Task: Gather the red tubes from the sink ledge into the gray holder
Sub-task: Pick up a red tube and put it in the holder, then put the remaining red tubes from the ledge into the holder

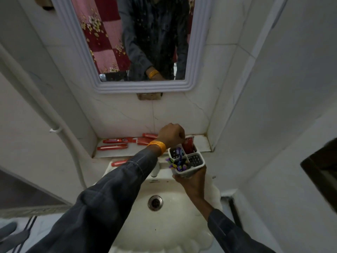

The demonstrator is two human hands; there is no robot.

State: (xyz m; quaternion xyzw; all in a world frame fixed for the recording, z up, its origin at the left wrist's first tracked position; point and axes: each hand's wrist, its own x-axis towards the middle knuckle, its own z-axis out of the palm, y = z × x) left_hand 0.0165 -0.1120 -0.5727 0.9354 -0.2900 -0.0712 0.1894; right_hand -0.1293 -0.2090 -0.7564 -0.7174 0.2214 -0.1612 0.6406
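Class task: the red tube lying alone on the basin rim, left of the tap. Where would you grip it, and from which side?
Pinch the red tube across its middle from above. It lies flat and lengthwise on the basin rim, with open space above it.

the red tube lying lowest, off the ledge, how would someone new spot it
Start at the white scalloped sink basin and look to its back rim, left of the white tap. One red tube with a white cap lies there alone, partly hidden by the dark sleeve; the other loose tubes lie higher, on the ledge.
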